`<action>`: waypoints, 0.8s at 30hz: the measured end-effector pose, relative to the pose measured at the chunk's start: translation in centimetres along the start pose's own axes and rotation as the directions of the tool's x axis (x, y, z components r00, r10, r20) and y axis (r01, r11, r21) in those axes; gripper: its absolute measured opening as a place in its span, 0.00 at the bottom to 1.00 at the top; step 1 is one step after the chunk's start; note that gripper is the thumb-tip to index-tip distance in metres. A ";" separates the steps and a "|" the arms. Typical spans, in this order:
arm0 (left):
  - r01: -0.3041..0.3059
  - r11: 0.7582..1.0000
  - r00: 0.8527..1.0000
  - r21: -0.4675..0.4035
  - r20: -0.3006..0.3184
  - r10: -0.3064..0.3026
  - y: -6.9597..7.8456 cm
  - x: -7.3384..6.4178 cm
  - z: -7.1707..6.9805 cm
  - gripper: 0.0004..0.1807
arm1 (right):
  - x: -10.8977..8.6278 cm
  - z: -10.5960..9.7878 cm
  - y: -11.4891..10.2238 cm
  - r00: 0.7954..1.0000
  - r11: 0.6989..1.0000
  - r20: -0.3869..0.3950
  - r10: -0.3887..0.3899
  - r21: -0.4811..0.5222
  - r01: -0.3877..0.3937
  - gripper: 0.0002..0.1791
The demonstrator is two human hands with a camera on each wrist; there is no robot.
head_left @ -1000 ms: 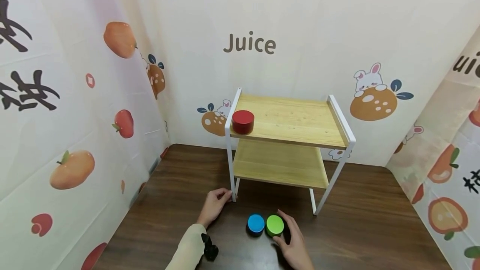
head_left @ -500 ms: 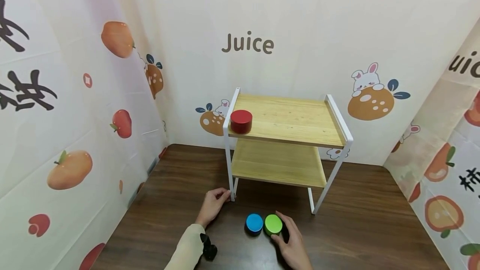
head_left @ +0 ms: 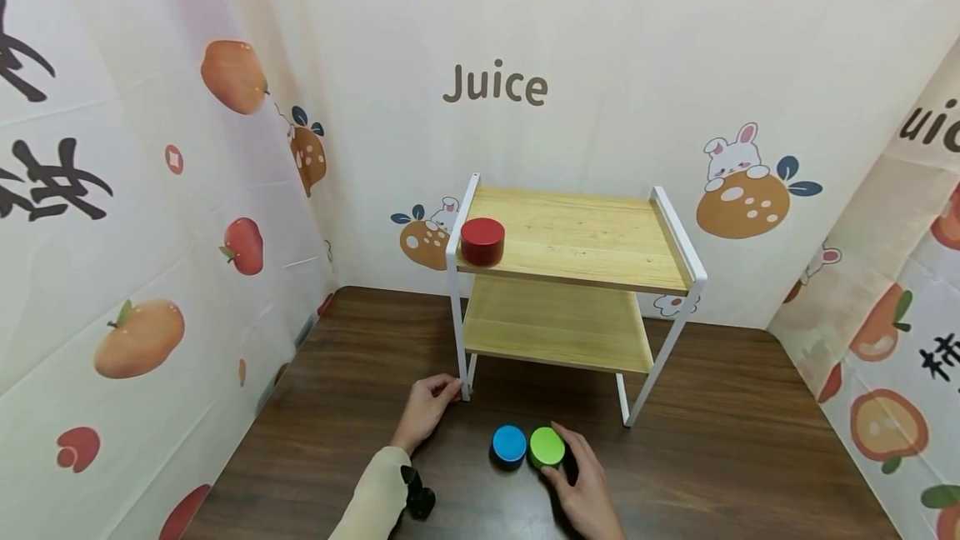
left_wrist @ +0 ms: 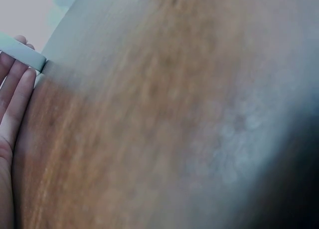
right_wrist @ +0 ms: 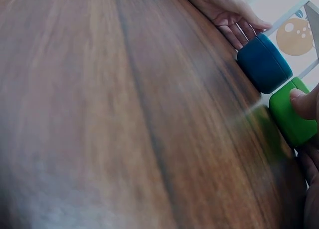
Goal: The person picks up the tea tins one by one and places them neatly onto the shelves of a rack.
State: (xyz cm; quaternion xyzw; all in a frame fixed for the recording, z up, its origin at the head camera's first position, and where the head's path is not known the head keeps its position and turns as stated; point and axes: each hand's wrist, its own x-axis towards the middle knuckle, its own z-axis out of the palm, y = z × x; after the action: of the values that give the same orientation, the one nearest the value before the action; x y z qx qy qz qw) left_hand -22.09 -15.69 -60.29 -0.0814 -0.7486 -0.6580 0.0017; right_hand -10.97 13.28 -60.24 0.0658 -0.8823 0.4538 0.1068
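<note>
My left hand (head_left: 424,412) holds the foot of the front left leg of a white-framed two-tier shelf (head_left: 570,240). In the left wrist view its fingers (left_wrist: 19,97) lie behind the white leg (left_wrist: 21,53). My right hand (head_left: 587,486) grips a green round tin (head_left: 547,447) on the table, thumb on the near side and fingers around the far side. Just left of it stands a blue round tin (head_left: 508,446), close beside the green one in the right wrist view too. A red round tin (head_left: 482,242) sits on the top board at its front left corner.
The dark wooden table (head_left: 720,457) carries the shelf, which has a lower board (head_left: 558,319) beneath the top one. A fruit-printed curtain (head_left: 600,65) hangs behind the table and along both sides.
The head view has shifted very slightly. Both hands, the shelf and the three tins keep their places relative to one another.
</note>
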 end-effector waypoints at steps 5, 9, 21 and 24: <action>0.015 1.000 1.000 -0.009 0.009 -0.014 0.1 0.0 0.0 0.14 | 0.0 0.1 0.0 0.999 0.999 0.014 0.037 -0.003 -0.037 0.35; 0.029 0.999 1.000 -0.025 0.008 -0.029 0.1 -0.1 0.0 0.13 | 0.1 0.1 0.0 0.996 0.997 0.038 0.079 0.007 -0.079 0.36; 0.024 1.000 1.000 -0.012 -0.001 -0.024 0.3 -0.1 0.0 0.12 | 0.1 0.0 0.0 0.994 0.995 0.045 0.100 0.003 -0.100 0.35; 0.015 1.000 1.000 -0.008 -0.003 -0.015 0.2 -0.1 0.0 0.13 | 0.1 0.1 -0.1 0.994 0.995 0.040 0.100 -0.003 -0.100 0.35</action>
State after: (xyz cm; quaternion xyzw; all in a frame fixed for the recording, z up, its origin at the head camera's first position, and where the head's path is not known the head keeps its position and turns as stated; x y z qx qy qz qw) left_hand -21.98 -15.63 -60.07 -0.0749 -0.7466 -0.6610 -0.0024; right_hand -11.09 13.19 -60.19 0.0306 -0.8865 0.4569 0.0665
